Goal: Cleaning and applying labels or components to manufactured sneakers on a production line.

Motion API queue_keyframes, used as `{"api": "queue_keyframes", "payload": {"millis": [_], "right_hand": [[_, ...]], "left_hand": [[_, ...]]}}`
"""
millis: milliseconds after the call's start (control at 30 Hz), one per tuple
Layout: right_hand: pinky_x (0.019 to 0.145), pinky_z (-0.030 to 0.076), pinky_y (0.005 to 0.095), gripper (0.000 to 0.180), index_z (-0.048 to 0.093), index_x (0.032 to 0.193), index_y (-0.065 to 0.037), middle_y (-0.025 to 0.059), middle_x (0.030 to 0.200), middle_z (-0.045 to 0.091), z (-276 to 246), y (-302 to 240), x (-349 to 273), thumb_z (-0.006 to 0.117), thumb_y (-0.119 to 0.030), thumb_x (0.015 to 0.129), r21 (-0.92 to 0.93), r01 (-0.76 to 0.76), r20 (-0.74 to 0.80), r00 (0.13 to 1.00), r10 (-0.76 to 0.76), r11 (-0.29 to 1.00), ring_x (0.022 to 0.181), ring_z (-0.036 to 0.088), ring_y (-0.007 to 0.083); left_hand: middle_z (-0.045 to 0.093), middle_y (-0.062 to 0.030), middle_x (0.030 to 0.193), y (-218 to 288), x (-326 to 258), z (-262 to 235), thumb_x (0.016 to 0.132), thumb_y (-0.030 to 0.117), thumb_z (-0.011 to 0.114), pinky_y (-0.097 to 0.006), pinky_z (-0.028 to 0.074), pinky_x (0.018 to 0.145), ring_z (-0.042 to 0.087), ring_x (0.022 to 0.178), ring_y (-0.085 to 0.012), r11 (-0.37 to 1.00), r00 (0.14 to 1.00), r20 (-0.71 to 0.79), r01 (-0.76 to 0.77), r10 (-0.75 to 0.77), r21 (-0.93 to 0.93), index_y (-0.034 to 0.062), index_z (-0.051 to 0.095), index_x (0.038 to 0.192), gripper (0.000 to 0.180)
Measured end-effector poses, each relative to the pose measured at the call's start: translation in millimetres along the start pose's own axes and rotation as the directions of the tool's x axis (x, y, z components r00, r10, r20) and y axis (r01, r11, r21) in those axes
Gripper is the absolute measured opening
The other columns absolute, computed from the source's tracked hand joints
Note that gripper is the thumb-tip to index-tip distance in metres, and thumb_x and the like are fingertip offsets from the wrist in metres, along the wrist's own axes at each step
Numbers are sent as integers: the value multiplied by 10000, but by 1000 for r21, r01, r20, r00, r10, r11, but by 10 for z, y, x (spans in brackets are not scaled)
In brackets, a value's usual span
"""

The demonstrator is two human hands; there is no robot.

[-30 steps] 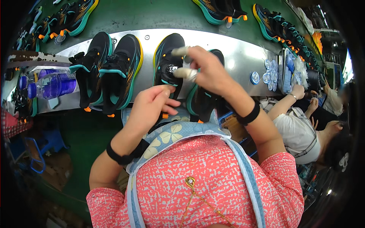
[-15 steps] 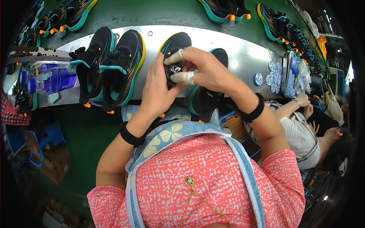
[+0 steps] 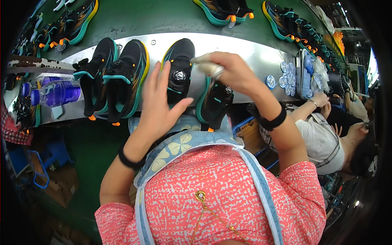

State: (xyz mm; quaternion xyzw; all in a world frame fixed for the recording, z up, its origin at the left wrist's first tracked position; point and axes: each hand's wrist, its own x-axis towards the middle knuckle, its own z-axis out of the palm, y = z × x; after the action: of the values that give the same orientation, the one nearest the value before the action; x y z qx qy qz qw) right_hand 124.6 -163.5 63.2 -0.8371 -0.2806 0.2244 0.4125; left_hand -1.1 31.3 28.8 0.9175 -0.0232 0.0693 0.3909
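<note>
I see my left hand [image 3: 161, 106], fingers spread wide, against the black shoe [image 3: 179, 69] on the desk [image 3: 253, 57]; my right hand [image 3: 232, 73] fingers pinch a taped tool [image 3: 206, 65] just beside it.

Curved metal shelf [image 3: 253, 53] set along a green conveyor belt [image 3: 143, 16], 4 black sneakers with teal soles [image 3: 122, 77] laid across the shelf, purple water bottle [image 3: 57, 93] laid at its left end, round blue discs [image 3: 286, 75] piled at its right, further sneakers [image 3: 222, 9] carried on the belt.
</note>
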Motion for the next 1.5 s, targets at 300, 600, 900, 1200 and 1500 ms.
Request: {"api": "queue_keyframes", "payload": {"millis": [300,600,900,1200,1500], "right_hand": [[596,465,259,344,586,1231,-75,47,726,591,31,720,-630,645,-151,902,196,-287,-317,886,338,937,619,541,87],[659,468,245,295,624,1203,-60,58,782,632,-39,1177,-866,590,-84,911,269,-291,-287,885,365,918,707,550,86],[671,476,395,169,652,1024,-81,140,847,594,318,1279,-859,616,-115,862,-170,-72,-605,795,-47,983,765,588,340],[582,462,376,183,689,1003,-113,106,759,542,406,1321,-846,674,-160,828,-320,-117,-677,722,-141,940,665,572,299],[581,459,387,160,682,981,-86,122,769,547,392,1409,-878,656,-132,830,-282,-112,-702,702,-125,953,654,574,314]], "left_hand": [[582,-199,822,475,-7,288,858,417,607,-450,474,626,605,763,-337,955,856,482,-272,185,115,159,658,1077,342],[642,-165,753,291,1288,-155,904,187,507,-435,504,597,629,670,-364,779,772,404,-596,491,192,-1,606,807,233],[632,-204,829,-159,2605,-236,848,208,555,-479,496,759,611,829,-380,744,924,-24,-291,381,602,34,662,926,218],[682,-189,938,263,2958,1293,856,358,611,-455,494,845,638,911,-391,867,942,306,-263,136,423,180,499,1337,525],[676,-146,800,660,2374,854,844,324,566,-464,515,688,655,755,-367,963,756,640,-253,135,96,122,624,1040,287]]}}
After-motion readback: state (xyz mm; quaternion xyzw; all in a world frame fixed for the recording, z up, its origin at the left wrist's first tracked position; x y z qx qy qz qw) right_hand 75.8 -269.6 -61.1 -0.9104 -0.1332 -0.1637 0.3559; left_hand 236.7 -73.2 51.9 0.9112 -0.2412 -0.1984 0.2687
